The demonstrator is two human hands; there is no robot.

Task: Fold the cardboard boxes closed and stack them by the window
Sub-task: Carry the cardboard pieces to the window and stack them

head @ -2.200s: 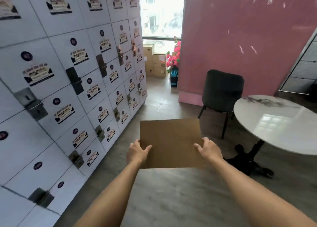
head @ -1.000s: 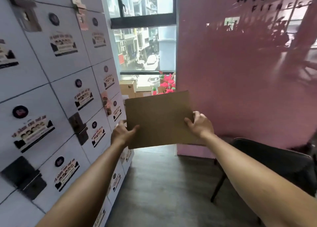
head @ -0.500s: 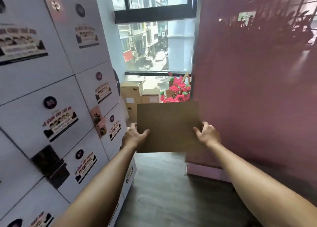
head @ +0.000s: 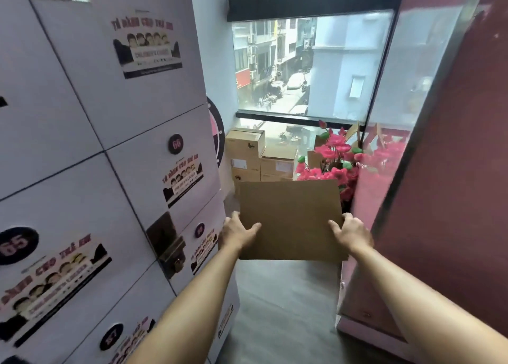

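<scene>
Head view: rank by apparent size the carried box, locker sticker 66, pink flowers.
1. Carried box, largest, though nearest the camera.
2. Pink flowers, partly hidden behind the box.
3. Round sticker 66, clearly smallest.

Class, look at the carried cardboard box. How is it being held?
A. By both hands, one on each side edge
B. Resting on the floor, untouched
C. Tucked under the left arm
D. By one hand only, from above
A: the left hand and the right hand each grip a side edge of the cardboard box, raised above the floor.
</scene>
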